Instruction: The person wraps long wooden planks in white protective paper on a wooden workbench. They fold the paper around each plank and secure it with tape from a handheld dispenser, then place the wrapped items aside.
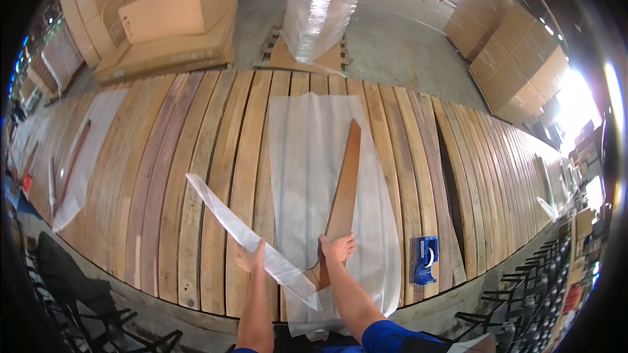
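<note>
Warehouse floor, and a long workbench of wooden slats [196,157] fills most of my view. Nearest me, my left hand [252,258] sits at about seven o'clock, fingers curled around a narrow strip of clear foam wrap [243,232] that runs from ten o'clock down past the wrist toward six. My right hand [337,247], just beside it at six o'clock, lies flat with fingers spread, pressing on the near end of a brown curved wooden piece [345,189] — not gripping it, only holding it down. That piece lies on a wide sheet of translucent foam wrap [307,157] and tapers away toward twelve o'clock. At four o'clock, near the bench edge, stands a blue tape dispenser [423,260], apart from both hands. Farther left, at nine o'clock, another wrapped sheet [88,150] lies on the slats. Beyond the bench, a roll of clear wrap [324,6] hangs at twelve o'clock, with stacked cardboard boxes [170,19] at eleven and more boxes [517,59] at two.
</note>
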Motion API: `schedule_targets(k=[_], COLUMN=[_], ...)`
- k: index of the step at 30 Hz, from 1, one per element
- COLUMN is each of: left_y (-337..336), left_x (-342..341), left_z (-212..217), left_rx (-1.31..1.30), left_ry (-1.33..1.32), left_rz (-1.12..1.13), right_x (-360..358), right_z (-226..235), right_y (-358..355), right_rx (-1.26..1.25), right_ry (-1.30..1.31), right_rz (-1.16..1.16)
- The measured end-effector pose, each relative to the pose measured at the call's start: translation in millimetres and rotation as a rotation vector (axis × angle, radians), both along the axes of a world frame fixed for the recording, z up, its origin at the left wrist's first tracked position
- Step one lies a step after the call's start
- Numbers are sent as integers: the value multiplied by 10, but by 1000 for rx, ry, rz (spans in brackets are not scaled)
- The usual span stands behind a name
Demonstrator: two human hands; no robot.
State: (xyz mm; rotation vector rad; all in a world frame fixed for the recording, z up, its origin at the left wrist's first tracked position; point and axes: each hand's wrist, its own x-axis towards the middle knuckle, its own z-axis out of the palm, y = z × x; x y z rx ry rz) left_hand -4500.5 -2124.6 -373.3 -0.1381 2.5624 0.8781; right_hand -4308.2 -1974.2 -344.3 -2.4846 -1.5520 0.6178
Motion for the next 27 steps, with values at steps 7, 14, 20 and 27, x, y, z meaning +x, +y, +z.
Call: schedule_targets(k=[7,14,20,27], left_y=[278,-265,-463,-507], left_x=[72,358,620,665], left_z=[135,531,728,544], left_rx=[-66,361,503,276], left_ry=[-29,-244,-256,-224], left_rz=[206,459,596,251], right_x=[32,137,-9,-106], right_z=[59,475,753,261], right_y=[-54,-285,-78,576], right_rx=[126,154,215,182], right_ry=[-54,-57,-5,51], right_rz=[36,136,355,560])
